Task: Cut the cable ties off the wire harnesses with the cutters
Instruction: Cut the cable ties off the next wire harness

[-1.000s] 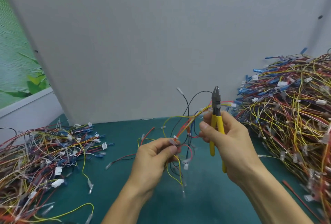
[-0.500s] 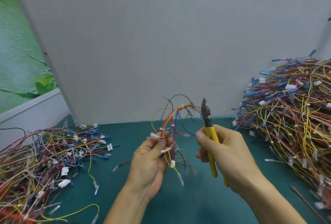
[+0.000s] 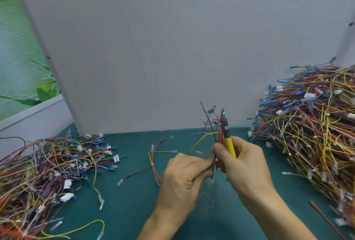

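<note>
My right hand (image 3: 244, 165) grips the yellow-handled cutters (image 3: 226, 134), whose grey jaws point up and look closed. Right next to it, my left hand (image 3: 184, 174) pinches a small wire harness (image 3: 213, 138) of red, yellow and black wires. The harness rises between both hands, beside the cutter jaws. A small white cable tie (image 3: 216, 160) shows on the wires between my fingers. Both hands are held above the teal mat (image 3: 134, 201).
A big pile of wire harnesses (image 3: 311, 130) fills the right side of the mat. A flatter pile of loose wires (image 3: 48, 172) lies at the left. A few single wires (image 3: 155, 155) lie on the mat in the middle. A grey board (image 3: 172, 47) stands behind.
My left hand has dropped lower and turned over, bringing the harness against the cutters. My right hand with the cutters stayed about where it was, now touching the left.
</note>
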Tool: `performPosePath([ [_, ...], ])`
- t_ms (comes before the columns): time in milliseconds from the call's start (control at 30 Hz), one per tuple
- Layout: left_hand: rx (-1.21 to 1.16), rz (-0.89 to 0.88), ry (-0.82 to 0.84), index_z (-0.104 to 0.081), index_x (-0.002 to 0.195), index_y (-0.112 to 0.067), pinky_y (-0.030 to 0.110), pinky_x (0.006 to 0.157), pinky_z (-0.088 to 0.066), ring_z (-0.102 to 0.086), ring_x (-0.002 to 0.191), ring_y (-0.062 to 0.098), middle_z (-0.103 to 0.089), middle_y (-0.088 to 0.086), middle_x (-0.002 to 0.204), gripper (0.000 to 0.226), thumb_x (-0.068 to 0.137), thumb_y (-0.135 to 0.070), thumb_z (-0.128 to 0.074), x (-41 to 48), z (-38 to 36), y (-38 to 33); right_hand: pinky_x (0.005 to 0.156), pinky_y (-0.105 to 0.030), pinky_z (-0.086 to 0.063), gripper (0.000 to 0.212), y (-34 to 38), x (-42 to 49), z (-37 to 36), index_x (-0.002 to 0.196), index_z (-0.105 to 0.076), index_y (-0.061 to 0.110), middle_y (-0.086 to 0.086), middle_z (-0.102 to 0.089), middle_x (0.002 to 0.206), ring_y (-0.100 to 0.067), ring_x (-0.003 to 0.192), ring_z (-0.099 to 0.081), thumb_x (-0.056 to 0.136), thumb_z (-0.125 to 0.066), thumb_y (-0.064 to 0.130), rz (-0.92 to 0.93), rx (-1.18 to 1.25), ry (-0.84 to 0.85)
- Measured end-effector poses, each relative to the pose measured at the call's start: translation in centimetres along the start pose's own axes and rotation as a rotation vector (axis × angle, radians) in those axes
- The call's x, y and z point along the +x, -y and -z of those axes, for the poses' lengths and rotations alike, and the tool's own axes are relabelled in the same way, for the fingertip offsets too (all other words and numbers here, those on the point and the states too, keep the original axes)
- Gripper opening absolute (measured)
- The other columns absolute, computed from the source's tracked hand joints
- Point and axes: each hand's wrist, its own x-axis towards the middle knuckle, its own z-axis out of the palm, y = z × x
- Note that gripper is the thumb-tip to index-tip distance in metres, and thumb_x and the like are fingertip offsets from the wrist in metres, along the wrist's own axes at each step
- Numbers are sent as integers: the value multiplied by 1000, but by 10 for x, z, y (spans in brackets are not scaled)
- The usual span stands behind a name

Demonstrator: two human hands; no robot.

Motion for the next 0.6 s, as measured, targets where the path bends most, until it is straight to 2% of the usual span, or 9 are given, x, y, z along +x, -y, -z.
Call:
performPosePath([
  [67,-73,92,-52,-74,94,-21,34,78,-52,-62,85,7,-68,-17,90,18,77,-23,-75,0,1,1,65,-48,-51,16,0,4,7,72,-66,17,-8,-63,60,-35,65,-59,85,-67,25,45,-2,-53],
  [167,-93,228,-96,-71,95,-18,21,81,-48,-61,89,2,-64,-18,91,23,72,-18,-76,0,3,7,61,-40,-50,16,3,11,21,72,-66,16,-7,-64,61,-18,55,-56,85,-71,23,101,41,-121],
  [267,-10,327,58,-72,104,-19,22,88,-47,-59,99,2,-61,-23,101,28,77,-14,-77,-5,3,16,54,-27,-43,18,7,15,33,71,-64,13,-11,-59,60,-9,51,-46,85,-72,21,143,119,-180],
  [367,41,330,252,-74,104,-17,21,95,-44,-60,103,6,-65,-16,105,22,83,-13,-73,-12,1,19,47,-14,-38,21,8,16,39,69,-62,15,3,-52,53,-3,48,-43,85,-72,24,168,172,-225],
  [500,48,276,403,-74,105,-25,9,92,-38,-58,102,3,-66,-18,109,20,88,-18,-67,-13,-2,15,48,-15,-42,20,8,19,42,74,-60,15,4,-59,57,-2,49,-50,85,-72,26,168,163,-268],
  [600,63,261,442,-72,110,-30,8,93,-34,-55,105,1,-64,-21,114,23,90,-22,-64,-13,-2,15,53,-17,-46,14,9,20,43,82,-62,15,-1,-63,64,-6,54,-56,85,-72,23,178,192,-261],
])
